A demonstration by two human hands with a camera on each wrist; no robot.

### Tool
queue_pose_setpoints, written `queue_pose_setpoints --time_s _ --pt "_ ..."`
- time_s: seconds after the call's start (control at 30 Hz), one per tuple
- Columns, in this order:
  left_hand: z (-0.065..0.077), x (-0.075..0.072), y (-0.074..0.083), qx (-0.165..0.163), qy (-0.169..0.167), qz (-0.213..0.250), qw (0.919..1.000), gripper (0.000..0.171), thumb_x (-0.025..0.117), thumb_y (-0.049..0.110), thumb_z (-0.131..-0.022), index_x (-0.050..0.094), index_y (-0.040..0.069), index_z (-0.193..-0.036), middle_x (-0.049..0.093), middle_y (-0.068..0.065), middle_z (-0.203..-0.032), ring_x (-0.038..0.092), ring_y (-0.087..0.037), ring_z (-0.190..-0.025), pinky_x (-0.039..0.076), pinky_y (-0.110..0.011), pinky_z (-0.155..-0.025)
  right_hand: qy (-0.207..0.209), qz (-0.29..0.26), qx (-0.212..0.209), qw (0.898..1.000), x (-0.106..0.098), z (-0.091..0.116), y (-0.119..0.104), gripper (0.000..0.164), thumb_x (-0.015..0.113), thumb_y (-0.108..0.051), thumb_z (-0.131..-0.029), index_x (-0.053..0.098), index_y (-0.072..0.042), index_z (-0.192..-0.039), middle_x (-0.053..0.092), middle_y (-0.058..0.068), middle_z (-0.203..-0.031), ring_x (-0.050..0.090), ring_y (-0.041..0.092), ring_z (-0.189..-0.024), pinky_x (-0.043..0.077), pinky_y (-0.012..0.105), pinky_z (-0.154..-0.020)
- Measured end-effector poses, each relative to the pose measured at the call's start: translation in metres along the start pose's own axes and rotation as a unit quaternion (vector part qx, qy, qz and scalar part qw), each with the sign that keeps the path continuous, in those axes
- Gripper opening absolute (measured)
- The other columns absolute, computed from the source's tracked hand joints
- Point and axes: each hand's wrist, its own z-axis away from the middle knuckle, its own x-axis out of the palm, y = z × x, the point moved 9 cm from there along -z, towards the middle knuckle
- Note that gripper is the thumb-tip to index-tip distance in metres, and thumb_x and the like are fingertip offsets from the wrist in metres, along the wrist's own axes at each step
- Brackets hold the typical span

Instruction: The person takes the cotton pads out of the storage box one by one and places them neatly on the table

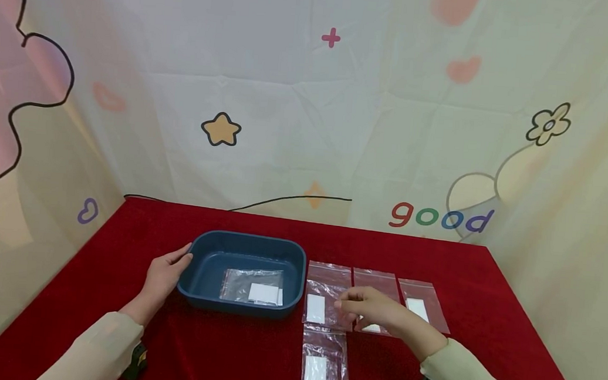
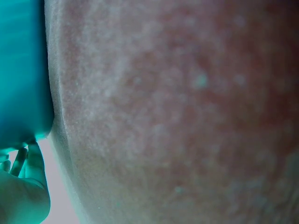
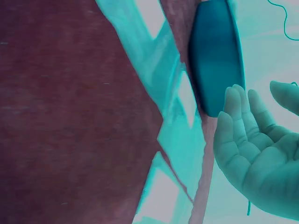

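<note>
A blue plastic basin stands on the red cloth, left of the middle. My left hand holds its left rim, with thumb and forefinger at the edge; in the left wrist view the fingers meet the basin's wall. Clear zip bags with white cards lie inside the basin. My right hand hovers over the bags right of the basin, fingers loosely bent and holding nothing. It partly covers a middle zip bag and overlaps the edge of the zip bag beside the basin.
Another zip bag with a white card lies farthest right, and one more bag lies nearer the front. A red cloth covers the table. A printed curtain hangs behind and at both sides.
</note>
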Motion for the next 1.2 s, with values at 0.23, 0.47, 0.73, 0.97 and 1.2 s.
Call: queue_pose_setpoints --time_s 0.23,0.47,0.73,0.97,1.2 --pt "0.001 0.0 0.0 -0.003 -0.005 0.01 0.9999 0.05 0.05 0.023 -0.108 0.042 0.006 -0.155 0.037 -0.016 -0.162 0.032 -0.035 -0.156 0.038 -0.05 -0.122 0.01 0.003 -0.016 1.0 -0.008 -0.014 -0.015 0.035 0.057 -0.021 -0.103 0.062 0.01 -0.12 0.07 0.009 -0.096 0.06 0.014 -0.083 0.056 0.028 -0.074" --pt "0.001 0.0 0.001 -0.004 -0.006 0.01 0.9999 0.05 0.049 0.022 -0.108 0.041 0.006 -0.155 0.037 -0.016 -0.162 0.032 -0.034 -0.156 0.038 -0.049 -0.121 0.016 -0.008 -0.01 1.0 -0.015 -0.029 -0.028 0.032 0.061 -0.022 -0.102 0.064 0.005 -0.119 0.069 0.024 -0.109 0.066 0.02 -0.088 0.056 0.027 -0.073" --pt "0.001 0.001 0.001 -0.003 -0.005 0.005 1.0 0.05 0.049 0.022 -0.108 0.042 0.006 -0.155 0.037 -0.017 -0.162 0.032 -0.035 -0.155 0.039 -0.05 -0.121 0.034 0.014 -0.026 0.999 -0.024 -0.047 -0.05 0.033 0.064 -0.025 -0.1 0.067 0.0 -0.122 0.07 0.02 -0.116 0.065 0.02 -0.096 0.058 0.032 -0.084" --pt "0.0 0.001 0.002 -0.002 -0.007 0.011 0.9999 0.05 0.049 0.022 -0.108 0.041 0.006 -0.155 0.036 -0.018 -0.163 0.03 -0.036 -0.156 0.037 -0.051 -0.123 0.039 0.022 -0.015 0.999 -0.024 -0.061 -0.063 0.037 0.063 -0.029 -0.101 0.066 -0.002 -0.126 0.07 0.02 -0.124 0.067 0.023 -0.102 0.058 0.038 -0.091" --pt "0.001 0.0 0.001 -0.001 -0.006 0.01 0.9999 0.05 0.05 0.022 -0.108 0.041 0.006 -0.155 0.036 -0.017 -0.163 0.03 -0.035 -0.156 0.036 -0.051 -0.123 0.036 0.006 -0.016 0.999 -0.023 -0.079 -0.075 0.038 0.063 -0.027 -0.101 0.064 0.001 -0.127 0.071 0.02 -0.119 0.07 0.024 -0.097 0.059 0.027 -0.081"
